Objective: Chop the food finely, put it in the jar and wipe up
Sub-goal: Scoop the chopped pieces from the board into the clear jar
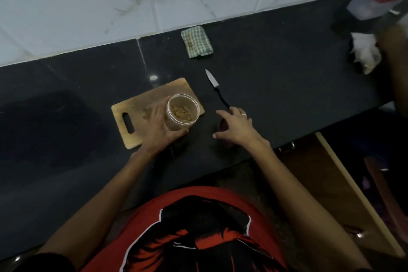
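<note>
While the left hand holds the jar, the right hand hovers spread, nearer the dark lid under it.

Wood board, clear plastic jar.

L hand at 10 o'clock of centre: fingers and thumb curled round the jar, grip from its near-left side, forearm running back to 7 o'clock. R hand at 2 o'clock of the L: palm down, fingers spread, slightly bent, ring on one finger, hovering over a dark reddish object; contact unclear. R forearm runs back to 5 o'clock. Both arms bare.
</note>
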